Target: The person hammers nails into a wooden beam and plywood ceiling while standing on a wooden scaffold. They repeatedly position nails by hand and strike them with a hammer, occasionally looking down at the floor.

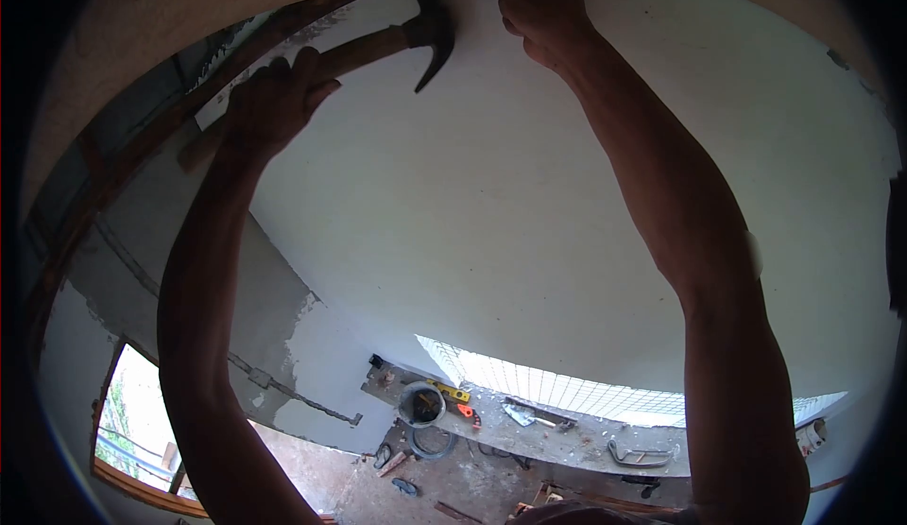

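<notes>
My left hand (269, 104) is wrapped round the wooden handle of a claw hammer (435, 34), raised high at the upper left. The hammer's dark metal head points towards my right hand (546, 10), which is closed against the upper part of a pale wall (472, 194). Whatever the right fingers hold, if anything, is too dark and hidden to make out. A gap separates the hammer head from the right hand. Both arms reach up from the bottom of the view.
Below, a plank (586, 443) carries a bucket (421, 405), a yellow spirit level (450, 392), a trowel (520, 414) and a hacksaw (641, 455). Slippers (405, 487) lie on the floor. Wooden beams (250, 51) run along the upper left; a window opening (132, 412) is lower left.
</notes>
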A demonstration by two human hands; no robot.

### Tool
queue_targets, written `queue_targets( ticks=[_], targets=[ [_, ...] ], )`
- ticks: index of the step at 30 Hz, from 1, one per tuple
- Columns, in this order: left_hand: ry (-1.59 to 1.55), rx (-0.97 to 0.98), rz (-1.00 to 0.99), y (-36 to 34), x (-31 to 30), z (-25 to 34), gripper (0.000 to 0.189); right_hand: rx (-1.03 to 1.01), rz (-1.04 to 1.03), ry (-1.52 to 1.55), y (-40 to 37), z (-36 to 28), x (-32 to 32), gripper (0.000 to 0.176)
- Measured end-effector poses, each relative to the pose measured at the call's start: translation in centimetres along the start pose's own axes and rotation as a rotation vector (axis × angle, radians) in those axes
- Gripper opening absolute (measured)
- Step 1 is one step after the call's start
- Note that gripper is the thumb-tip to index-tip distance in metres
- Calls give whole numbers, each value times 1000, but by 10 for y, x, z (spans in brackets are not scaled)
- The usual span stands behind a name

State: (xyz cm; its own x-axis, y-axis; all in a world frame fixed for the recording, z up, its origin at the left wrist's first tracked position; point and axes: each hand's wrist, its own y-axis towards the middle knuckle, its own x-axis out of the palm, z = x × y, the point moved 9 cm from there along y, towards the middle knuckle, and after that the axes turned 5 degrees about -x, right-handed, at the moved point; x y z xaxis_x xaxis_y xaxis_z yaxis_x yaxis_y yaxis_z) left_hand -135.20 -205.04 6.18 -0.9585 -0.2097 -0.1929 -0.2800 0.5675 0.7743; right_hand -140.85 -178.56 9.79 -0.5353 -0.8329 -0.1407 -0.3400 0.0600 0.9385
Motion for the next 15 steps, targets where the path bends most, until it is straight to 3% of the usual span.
queue_targets(
  ticks=[4, 7, 9, 10, 11, 12, 13, 14, 15],
  targets=[
    [2, 130, 6, -4, -10, 13, 40, -16, -16, -176, 0, -15, -6, 14],
    [58, -45, -79, -9, -5, -5, 39, -181, -194, -483, 4, -26, 10, 13],
    [-27, -119, -103, -26, -3, -3, 42, 183, -122, -48, -9, -24, -3, 18],
    [-74, -80, 9, -49, -3, 2, 44, -268, -36, -12, 1, -14, 12, 17],
    [-170, -99, 13, -74, -11, 13, 43, -297, 60, -139, -3, -5, 17, 20],
    [-140, -134, -214, -105, 1, 27, 39, -314, 162, -271, -9, 4, 20, 23],
    [-355, -390, -437, -136, -11, 40, 36, -316, 266, -399, -15, 13, 22, 26],
    [-539, -492, -442, -185, -14, 56, 34, -334, -139, -553, -37, -10, 26, 26],
    [-570, -511, -469, -237, -29, 84, 30, -371, -263, -503, -73, -10, 29, 27]
  ],
)
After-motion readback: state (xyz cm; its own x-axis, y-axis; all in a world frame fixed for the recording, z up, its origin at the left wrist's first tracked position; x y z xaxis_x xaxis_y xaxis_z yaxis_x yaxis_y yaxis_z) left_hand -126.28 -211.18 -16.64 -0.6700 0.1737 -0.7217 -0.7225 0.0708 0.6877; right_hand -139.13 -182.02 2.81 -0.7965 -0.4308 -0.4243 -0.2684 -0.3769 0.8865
